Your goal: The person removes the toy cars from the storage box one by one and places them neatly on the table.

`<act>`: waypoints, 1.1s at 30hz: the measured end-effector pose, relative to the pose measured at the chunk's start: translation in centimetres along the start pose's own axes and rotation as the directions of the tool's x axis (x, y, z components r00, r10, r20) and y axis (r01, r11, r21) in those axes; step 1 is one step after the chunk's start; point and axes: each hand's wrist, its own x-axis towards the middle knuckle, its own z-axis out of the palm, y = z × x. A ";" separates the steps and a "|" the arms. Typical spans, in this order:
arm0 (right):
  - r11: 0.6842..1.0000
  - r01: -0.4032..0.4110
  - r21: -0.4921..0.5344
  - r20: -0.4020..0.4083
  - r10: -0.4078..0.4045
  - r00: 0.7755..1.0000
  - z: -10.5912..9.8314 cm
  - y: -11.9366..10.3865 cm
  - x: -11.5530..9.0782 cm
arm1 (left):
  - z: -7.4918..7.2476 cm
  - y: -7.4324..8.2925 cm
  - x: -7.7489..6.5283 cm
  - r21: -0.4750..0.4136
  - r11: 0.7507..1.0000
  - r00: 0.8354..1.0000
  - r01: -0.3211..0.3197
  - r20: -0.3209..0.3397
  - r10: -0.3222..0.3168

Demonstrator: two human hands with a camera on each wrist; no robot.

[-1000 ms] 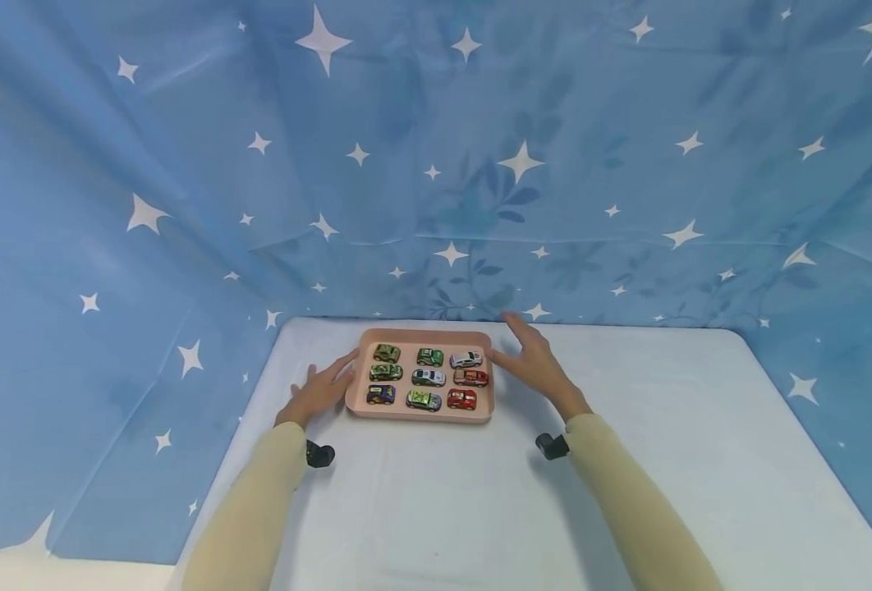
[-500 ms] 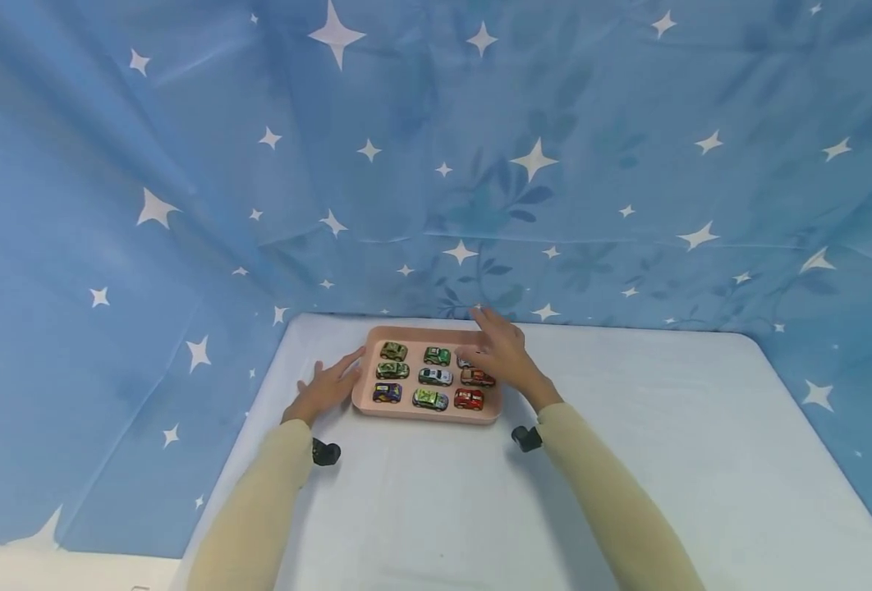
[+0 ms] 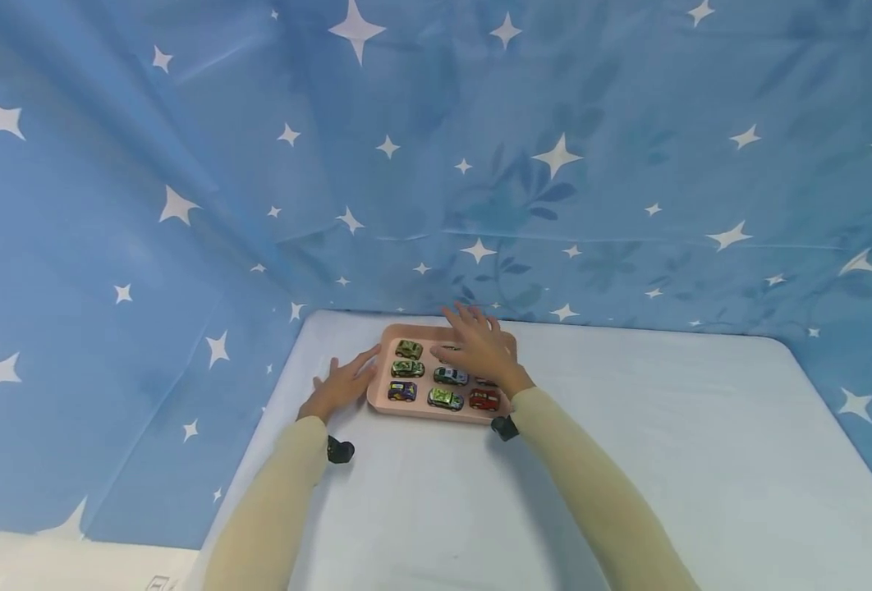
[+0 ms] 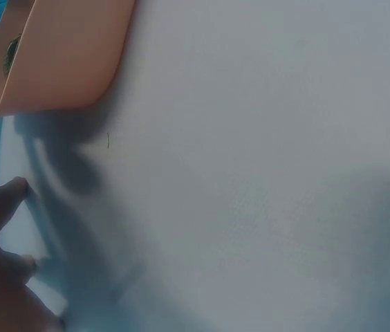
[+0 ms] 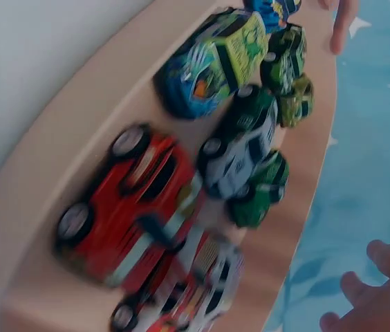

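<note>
A shallow pink tray (image 3: pixel 410 411) holds several small toy cars in rows. At its left end, my left hand (image 3: pixel 338 389) touches the rim with extended fingers; the left wrist view has the tray's outer corner (image 4: pixel 77 59) above the spread fingers (image 4: pixel 1 204). My right hand (image 3: pixel 484 351) hovers over the tray's back right part, fingers spread and holding nothing, and covers some cars. Beneath it, the right wrist view shows a red car (image 5: pixel 122 214), a green-and-white car (image 5: pixel 240 145) and a green car (image 5: pixel 261 190). A purple car (image 3: pixel 402 391) sits at the front left.
The tray stands near the back left of a white-covered table (image 3: pixel 628 451). A blue star-patterned curtain (image 3: pixel 591 205) rises behind and at the sides. Dark wrist cameras, such as the left one (image 3: pixel 341 451), hang near both wrists.
My right hand has moved left from beside the tray's right end to above its cars. The left hand keeps its place at the left rim. The head view has shifted slightly.
</note>
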 end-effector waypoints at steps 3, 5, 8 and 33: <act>0.997 0.029 0.067 0.012 -0.030 0.999 0.6 -0.6 0.7 | -0.1 0.1 0.0 0.005 1.000 1.000 0.004 -0.002 -0.004; 0.993 0.053 0.103 0.006 -0.054 0.999 1.1 -1.0 1.2 | -0.1 0.2 0.0 0.011 1.000 1.000 0.007 -0.002 -0.007; 0.985 0.082 0.148 -0.007 -0.082 0.997 1.8 -1.3 1.9 | -0.1 0.3 0.1 0.021 1.000 1.000 0.007 -0.001 -0.007; 0.993 0.082 0.086 0.188 -0.097 0.977 5.4 -2.2 7.1 | -0.1 0.0 0.7 0.034 0.999 0.999 0.033 -0.013 -0.033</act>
